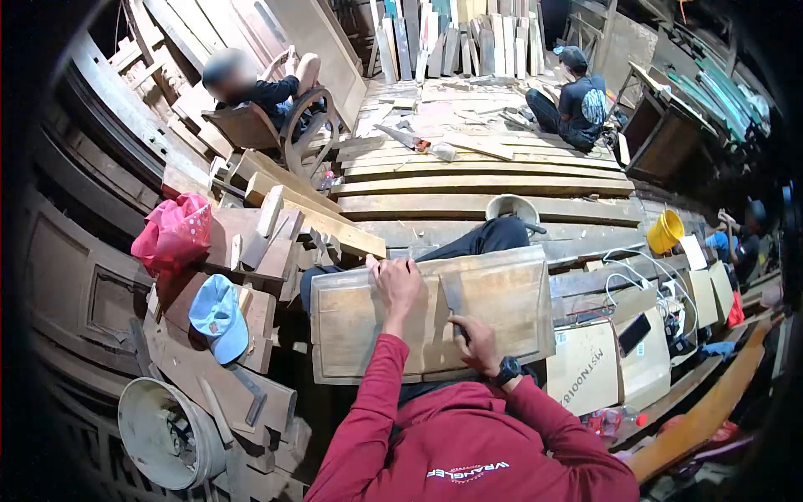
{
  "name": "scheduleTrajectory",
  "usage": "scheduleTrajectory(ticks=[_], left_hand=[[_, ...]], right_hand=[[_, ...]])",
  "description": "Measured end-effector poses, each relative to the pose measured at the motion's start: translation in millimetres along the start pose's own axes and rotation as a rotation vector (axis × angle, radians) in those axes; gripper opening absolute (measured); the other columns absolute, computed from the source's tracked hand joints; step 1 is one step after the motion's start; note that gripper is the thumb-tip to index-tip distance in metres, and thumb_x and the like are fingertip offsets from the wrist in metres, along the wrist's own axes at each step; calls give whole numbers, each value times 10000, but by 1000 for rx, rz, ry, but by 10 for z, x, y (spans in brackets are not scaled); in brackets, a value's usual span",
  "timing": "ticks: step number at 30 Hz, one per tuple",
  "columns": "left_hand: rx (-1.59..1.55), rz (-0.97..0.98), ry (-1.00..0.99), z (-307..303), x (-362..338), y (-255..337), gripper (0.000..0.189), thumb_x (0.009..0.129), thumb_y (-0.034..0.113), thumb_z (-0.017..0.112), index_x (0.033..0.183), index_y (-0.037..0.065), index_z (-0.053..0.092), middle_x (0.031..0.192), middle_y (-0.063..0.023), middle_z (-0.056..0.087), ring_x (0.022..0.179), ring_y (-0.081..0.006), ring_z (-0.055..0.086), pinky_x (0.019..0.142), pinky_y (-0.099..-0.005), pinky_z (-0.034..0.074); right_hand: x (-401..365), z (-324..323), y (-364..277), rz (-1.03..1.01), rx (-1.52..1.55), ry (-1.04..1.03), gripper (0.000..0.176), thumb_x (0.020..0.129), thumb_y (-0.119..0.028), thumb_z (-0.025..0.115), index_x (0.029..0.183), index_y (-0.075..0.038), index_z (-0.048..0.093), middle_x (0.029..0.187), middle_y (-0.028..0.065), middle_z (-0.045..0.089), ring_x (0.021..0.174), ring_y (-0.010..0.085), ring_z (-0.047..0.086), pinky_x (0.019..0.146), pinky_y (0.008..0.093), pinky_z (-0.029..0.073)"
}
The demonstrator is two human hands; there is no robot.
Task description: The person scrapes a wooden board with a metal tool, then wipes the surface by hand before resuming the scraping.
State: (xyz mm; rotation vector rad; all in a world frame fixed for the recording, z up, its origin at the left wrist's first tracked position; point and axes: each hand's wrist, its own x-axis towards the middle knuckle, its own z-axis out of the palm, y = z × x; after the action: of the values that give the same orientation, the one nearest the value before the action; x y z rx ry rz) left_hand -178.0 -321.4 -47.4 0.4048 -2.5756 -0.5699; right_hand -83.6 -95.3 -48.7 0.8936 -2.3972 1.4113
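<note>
The wood panel (376, 314) lies flat across my lap, with my leg (483, 238) poking out past its far edge. My left hand (400, 289) rests on top of it, with its fingertips at the far edge. I cannot tell if they hook over and grip. My right hand (477, 345) is closed around a small dark thing (459, 333), just to the right of the panel's middle. It is too small to tell what it is.

To do this well, I think the panel must not rock. My lap is soft, so my left hand should press down firmly, and both knees should sit level. My right hand should move slowly, with small, light pushes. A hard push could slip and scratch the wood. If the dark thing is sharp, its tip should point away from my left hand and my legs.
</note>
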Motion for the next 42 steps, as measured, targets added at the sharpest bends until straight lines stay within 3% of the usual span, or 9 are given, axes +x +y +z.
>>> scheduleTrajectory(ticks=[3, 6, 7, 10, 23, 30, 31, 34, 42], left_hand=[[-23, -11, -27, -6, -8, 5, 311, 923, 276, 621, 946, 12, 784, 995, -211, 748, 1051, -376, 656, 1142, -491, 349], [-1, 21, 53, 16, 34, 0, 303, 921, 268, 623, 940, 12, 786, 981, -209, 750, 1020, -373, 664, 1130, -492, 358], [14, 39, 85, 31, -8, -6, 299, 919, 263, 624, 934, 13, 787, 973, -207, 751, 1006, -371, 668, 1126, -491, 361], [-8, 31, 53, 44, 7, -19, 293, 918, 262, 626, 937, 15, 783, 975, -206, 751, 1012, -373, 667, 1139, -486, 349], [1, 32, 22, -13, -14, 0, 288, 930, 254, 616, 918, 12, 772, 964, -205, 749, 1021, -366, 666, 1136, -473, 354], [36, -2, -1, 12, -14, -11, 316, 939, 290, 603, 929, 30, 782, 980, -206, 748, 1066, -361, 660, 1154, -470, 336], [24, -8, 2, 2, -23, 0, 317, 938, 291, 603, 926, 30, 781, 977, -204, 749, 1063, -359, 659, 1152, -469, 338], [-12, -4, -11, 16, 29, 13, 315, 935, 287, 607, 913, 23, 777, 957, -196, 748, 1040, -355, 658, 1138, -469, 345], [3, 27, 3, 25, 34, 1, 305, 930, 269, 610, 925, 16, 781, 950, -211, 747, 1043, -378, 657, 1149, -483, 342]], right_hand=[[105, -35, -83, -29, -14, 49, 403, 804, -17, 632, 1203, -63, 662, 941, 182, 697, 809, 364, 685, 692, 411, 546], [-57, -52, 66, 21, -42, -74, 422, 804, -27, 647, 1224, -75, 664, 993, 185, 717, 838, 368, 694, 716, 414, 558], [-33, 17, 28, -74, 20, 21, 424, 793, -29, 651, 1214, -79, 666, 958, 189, 704, 817, 363, 685, 711, 424, 548], [52, -3, -16, -92, -27, 32, 411, 791, -23, 640, 1198, -75, 664, 959, 195, 699, 817, 364, 680, 717, 425, 546], [58, 12, -66, 28, -53, -68, 371, 810, -36, 647, 1177, -83, 674, 945, 161, 695, 815, 349, 678, 718, 423, 546], [83, -68, -120, -70, 6, -12, 472, 805, -23, 600, 1269, -94, 650, 1005, 196, 709, 858, 387, 685, 734, 446, 539], [71, -25, -119, 24, 11, -80, 476, 788, -12, 583, 1252, -87, 658, 1008, 199, 706, 864, 387, 685, 735, 446, 538], [32, 2, 41, -29, 51, 11, 495, 779, -14, 589, 1264, -90, 649, 1049, 196, 705, 888, 384, 691, 744, 443, 545], [68, -12, 40, 10, 5, -33, 461, 818, -40, 634, 1274, -104, 645, 1054, 176, 713, 874, 371, 688, 745, 436, 554]])
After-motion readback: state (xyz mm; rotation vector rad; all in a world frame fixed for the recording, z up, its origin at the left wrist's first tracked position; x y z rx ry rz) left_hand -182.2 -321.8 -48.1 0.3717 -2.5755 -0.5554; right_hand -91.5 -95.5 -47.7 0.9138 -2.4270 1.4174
